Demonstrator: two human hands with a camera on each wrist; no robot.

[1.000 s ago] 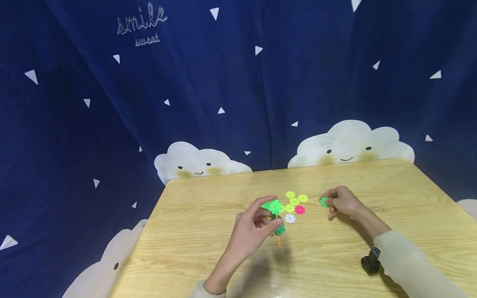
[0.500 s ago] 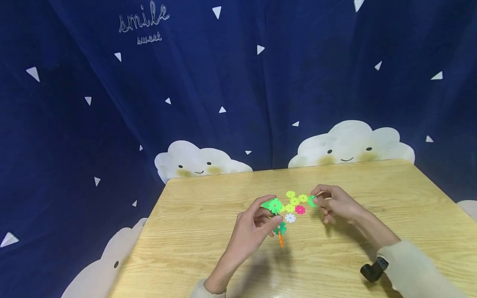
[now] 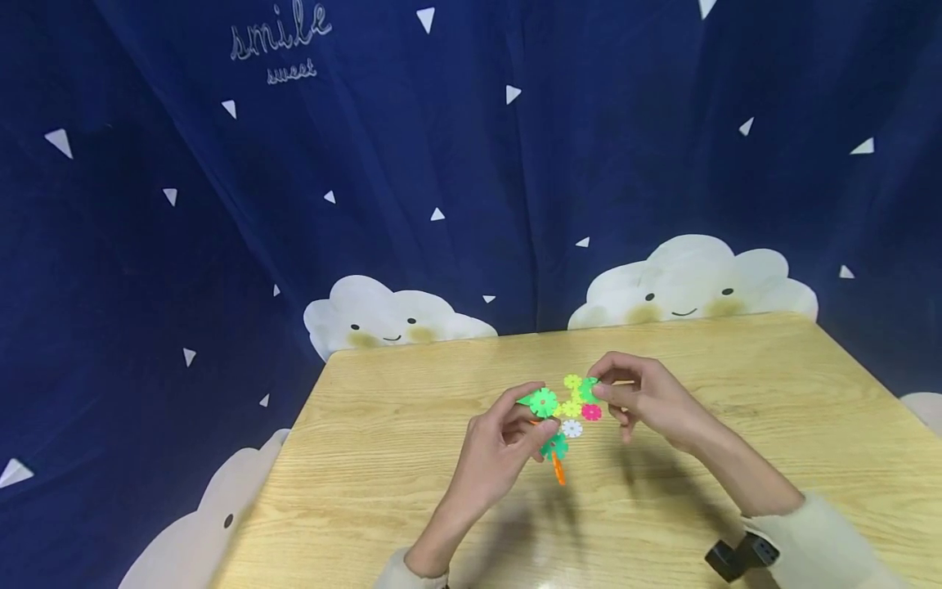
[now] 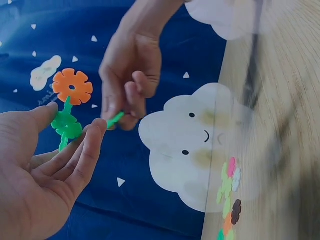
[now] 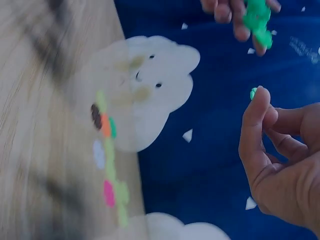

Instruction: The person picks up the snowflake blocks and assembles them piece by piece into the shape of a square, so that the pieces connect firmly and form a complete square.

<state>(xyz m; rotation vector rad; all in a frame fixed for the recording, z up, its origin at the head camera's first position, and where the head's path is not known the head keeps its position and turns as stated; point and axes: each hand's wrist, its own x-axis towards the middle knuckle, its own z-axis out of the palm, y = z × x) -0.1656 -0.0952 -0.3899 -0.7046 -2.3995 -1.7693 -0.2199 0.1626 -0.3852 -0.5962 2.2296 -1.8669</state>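
Observation:
My left hand (image 3: 496, 454) holds a small build of interlocking plastic flower discs above the table. Green discs (image 4: 67, 125) are joined at angles between thumb and fingers, and an orange disc (image 4: 72, 87) sticks out from one end. Between the thumb and fingertips of my right hand (image 3: 658, 401) is a single green disc (image 4: 116, 120), mostly covered in the right wrist view. In the left wrist view this disc appears close to the left fingertips; the right wrist view shows a gap between it and the green build (image 5: 257, 20).
Loose discs lie on the wooden table (image 3: 383, 458) beyond the hands: several yellow-green ones (image 3: 572, 382), a pink one (image 3: 592, 412), a white one (image 3: 571, 429) and a brown one (image 4: 236, 212). A dark blue curtain (image 3: 412, 164) with clouds hangs behind the table.
My right hand has moved left with its green disc, towards the left hand. The left hand stays nearly in place; the orange disc at the bottom of its build has tilted slightly.

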